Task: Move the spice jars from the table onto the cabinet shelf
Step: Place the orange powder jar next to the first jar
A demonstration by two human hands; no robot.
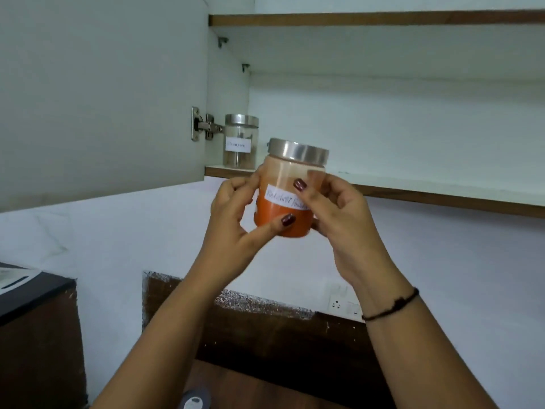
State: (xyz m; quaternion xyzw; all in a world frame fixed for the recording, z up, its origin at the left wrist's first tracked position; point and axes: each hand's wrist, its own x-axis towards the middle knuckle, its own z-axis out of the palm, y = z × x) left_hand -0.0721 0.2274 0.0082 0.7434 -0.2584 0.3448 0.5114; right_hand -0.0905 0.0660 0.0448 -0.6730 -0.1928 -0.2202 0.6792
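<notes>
A clear jar of orange-red powder [283, 219] with a steel lid and a handwritten white label is held up in front of the open cabinet, just below the front edge of the lower shelf [413, 184]. My left hand [233, 219] grips its left side with the thumb across the bottom front. My right hand [339, 208] grips its right side, thumb on the label. A second steel-lidded jar [240, 143] with brown contents and a white label stands at the far left of that shelf.
The cabinet door [100, 93] hangs open on the left, hinge beside the shelved jar. An upper shelf [383, 19] runs above. A dark counter [32, 287] sits lower left, a wall socket [343, 304] at lower right, and a grey round object [193, 401] at the bottom.
</notes>
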